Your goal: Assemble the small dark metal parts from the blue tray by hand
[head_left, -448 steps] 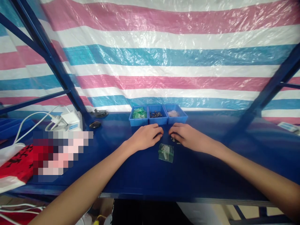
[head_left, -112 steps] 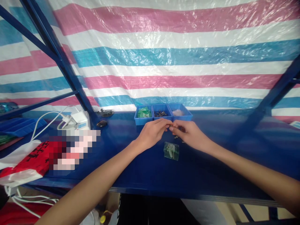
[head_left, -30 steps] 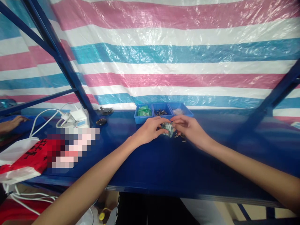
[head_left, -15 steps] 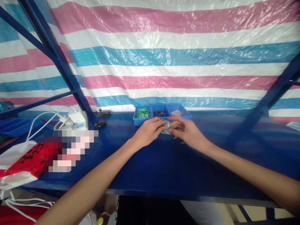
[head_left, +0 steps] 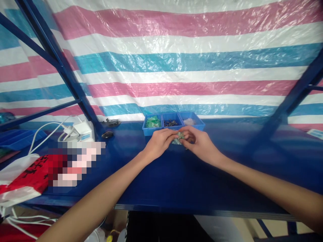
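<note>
In the head view my left hand point(head_left: 161, 141) and my right hand point(head_left: 199, 141) meet over the blue table. Both pinch a small clear plastic bag point(head_left: 176, 142) with something greenish in or behind it, partly covered by my fingers. The bag's lower part hangs below my left fingertips. My right thumb and forefinger close on its right side, with the other fingers curled behind. Just beyond my hands stands a blue three-part bin point(head_left: 145, 131). Its left part holds green packets point(head_left: 153, 121), the middle small dark metal pieces point(head_left: 170, 123), and the right clear bags point(head_left: 189, 122).
To the left lie a white power strip point(head_left: 87, 136) with plugs and cables, a dark mouse-like object point(head_left: 107, 134) and a red and white bag point(head_left: 27, 171). Blue frame posts point(head_left: 63, 72) rise before a striped plastic sheet point(head_left: 176, 43). The table's front edge point(head_left: 176, 209) runs near my body.
My hands keep hold of the bag and have shifted very slightly. Small pieces seen below my right hand before are now mostly out of sight. The view has moved a little.
</note>
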A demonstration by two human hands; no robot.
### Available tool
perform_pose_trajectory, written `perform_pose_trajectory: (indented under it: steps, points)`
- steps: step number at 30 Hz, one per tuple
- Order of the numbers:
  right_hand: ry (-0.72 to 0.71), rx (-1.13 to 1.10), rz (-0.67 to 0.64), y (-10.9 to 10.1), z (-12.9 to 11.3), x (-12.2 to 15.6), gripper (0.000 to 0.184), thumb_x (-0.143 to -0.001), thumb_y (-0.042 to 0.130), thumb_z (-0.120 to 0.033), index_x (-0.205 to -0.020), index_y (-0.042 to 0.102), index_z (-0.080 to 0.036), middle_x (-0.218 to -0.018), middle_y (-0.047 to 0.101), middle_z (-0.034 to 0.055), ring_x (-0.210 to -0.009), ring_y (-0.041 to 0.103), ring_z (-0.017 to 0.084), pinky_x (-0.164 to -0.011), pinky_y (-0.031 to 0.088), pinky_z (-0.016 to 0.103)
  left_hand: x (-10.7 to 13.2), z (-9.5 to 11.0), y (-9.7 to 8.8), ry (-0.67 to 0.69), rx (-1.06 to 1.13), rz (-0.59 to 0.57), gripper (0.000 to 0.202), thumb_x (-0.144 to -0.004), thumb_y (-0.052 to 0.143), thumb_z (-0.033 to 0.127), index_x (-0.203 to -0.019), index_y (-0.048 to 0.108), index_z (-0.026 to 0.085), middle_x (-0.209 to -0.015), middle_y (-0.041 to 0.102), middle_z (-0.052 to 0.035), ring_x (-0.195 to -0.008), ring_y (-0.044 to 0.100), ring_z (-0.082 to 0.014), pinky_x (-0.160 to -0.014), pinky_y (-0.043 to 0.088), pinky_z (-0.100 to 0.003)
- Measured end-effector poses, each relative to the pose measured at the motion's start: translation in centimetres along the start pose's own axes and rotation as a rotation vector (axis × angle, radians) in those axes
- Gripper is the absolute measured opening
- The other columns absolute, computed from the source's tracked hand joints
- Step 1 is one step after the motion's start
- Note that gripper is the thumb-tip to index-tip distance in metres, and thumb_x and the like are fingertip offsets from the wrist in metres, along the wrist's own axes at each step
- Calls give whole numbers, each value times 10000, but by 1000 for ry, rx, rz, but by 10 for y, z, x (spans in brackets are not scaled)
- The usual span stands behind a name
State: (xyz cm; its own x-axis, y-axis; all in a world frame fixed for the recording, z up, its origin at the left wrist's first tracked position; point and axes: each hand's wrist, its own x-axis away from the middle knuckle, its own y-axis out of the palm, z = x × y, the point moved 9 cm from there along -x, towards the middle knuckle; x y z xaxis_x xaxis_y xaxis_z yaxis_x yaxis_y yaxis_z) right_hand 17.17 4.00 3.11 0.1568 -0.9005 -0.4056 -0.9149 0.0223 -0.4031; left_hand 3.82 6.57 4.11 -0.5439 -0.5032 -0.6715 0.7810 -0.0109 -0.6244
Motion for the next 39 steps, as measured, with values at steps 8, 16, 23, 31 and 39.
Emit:
perform_pose_trajectory:
  steps: [8,16,23,31,39]
  points:
    - [14,-86,5,-3,3,0,329,-853,688,-371,-1132,638,-206,-797,641,15,-645,597,160,-563,526,298,0,2,0,9,-44,-37,390,-990,609,404,-1333,610,218,-1245,636,-106,-998,664,-198,-886,559,-349]
    - [79,-171,16,-2,7,-1,400,-820,715,-350,-1173,590,-211,-856,680,32,-666,636,166,-544,540,284,-1,11,-1,75,-135,-51,363,-1033,530,383,-1344,579,201,-1233,654,-109,-1143,641,-240,-989,530,-399]
    - [156,-152,-27,1,10,1,414,-779,699,-264,-1166,563,-207,-810,677,20,-643,652,176,-529,533,283,1,17,3,122,-222,-50,325,-1060,460,347,-1293,584,156,-1191,657,-131,-1122,641,-244,-973,540,-405]
    - [106,-120,-41,-4,8,-2,278,-817,738,-398,-1018,652,-226,-769,699,19,-669,668,195,-524,509,293,0,15,0,116,-97,-11,301,-1065,455,324,-1291,593,180,-1225,653,-133,-1107,670,-227,-955,549,-366]
    - [49,-40,37,-14,12,-6,276,-822,751,-453,-944,693,-213,-825,754,57,-775,719,232,-701,567,354,-2,-5,6,-95,204,-28,364,-953,666,272,-1313,637,226,-1259,637,-109,-1031,671,-199,-858,585,-334]
